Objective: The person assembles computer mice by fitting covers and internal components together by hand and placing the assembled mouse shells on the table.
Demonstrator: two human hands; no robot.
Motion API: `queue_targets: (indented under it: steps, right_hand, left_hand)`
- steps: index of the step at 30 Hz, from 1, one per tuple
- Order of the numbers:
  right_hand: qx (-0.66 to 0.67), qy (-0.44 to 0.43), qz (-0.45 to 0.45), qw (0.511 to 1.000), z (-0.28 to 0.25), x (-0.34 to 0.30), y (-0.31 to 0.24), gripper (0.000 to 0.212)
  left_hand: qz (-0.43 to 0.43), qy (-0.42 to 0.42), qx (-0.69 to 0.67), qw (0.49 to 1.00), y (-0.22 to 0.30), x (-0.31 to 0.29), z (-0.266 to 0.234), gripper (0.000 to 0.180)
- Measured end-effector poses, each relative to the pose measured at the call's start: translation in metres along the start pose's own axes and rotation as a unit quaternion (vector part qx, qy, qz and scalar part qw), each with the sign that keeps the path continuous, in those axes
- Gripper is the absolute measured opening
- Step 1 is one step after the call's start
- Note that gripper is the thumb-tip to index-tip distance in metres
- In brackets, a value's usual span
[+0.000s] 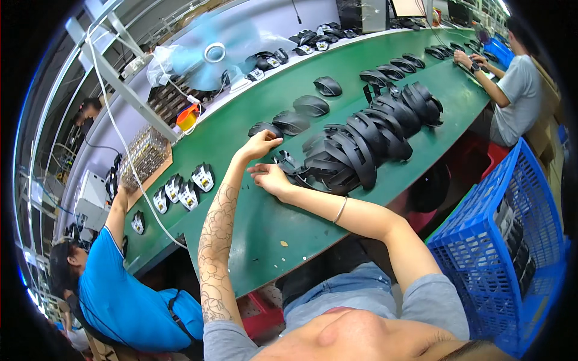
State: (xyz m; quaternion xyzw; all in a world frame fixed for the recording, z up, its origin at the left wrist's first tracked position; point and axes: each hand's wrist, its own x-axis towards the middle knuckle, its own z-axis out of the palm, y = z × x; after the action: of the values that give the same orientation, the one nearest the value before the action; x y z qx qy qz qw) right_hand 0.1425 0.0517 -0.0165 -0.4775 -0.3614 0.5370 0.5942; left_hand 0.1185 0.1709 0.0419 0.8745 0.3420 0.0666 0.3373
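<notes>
My left hand [261, 146] reaches over the green bench, its fingers stretched out beside the near edge of a black computer mouse [265, 127]; whether they touch it I cannot tell. Just nearer to me, my right hand [271, 180] rests low over the bench with fingers apart and nothing visible in them. Right beside it lies a loose black mouse shell part [289, 162]. That part sits at the left end of a long heap of nested black mouse shells [355, 147]. More black mice, among them one behind my left hand [291, 123], form a row running back to the right.
Several mouse bases [203, 177] lie on the left. A blue fan [214, 53] spins at the back. A white cable [120, 135] hangs across the left side. A co-worker in blue [132, 289] sits left, another in grey [519, 84] far right. Blue crates [475, 240] stand right.
</notes>
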Motion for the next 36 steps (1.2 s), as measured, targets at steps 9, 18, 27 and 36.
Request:
queue_targets:
  steps: [9,18,27,36]
  right_hand:
    - [-0.23,0.027,-0.06,0.971,0.005,-0.007,-0.003,0.026]
    - [-0.145,0.004,-0.052,0.988,0.0,-0.005,-0.005,0.019]
    - [-0.12,0.003,-0.025,0.992,0.002,-0.021,-0.017,0.017]
    - [0.084,0.052,-0.016,0.995,0.007,-0.014,-0.002,0.018]
  left_hand:
    - [0.118,-0.203,0.115,0.965,0.057,-0.051,-0.002,0.069]
    - [0.024,-0.186,0.18,0.966,0.056,-0.032,0.007,0.05]
    - [0.098,-0.139,0.228,0.959,0.032,-0.025,-0.007,0.035]
    - [0.182,0.406,0.052,0.894,0.031,-0.113,-0.035,0.013]
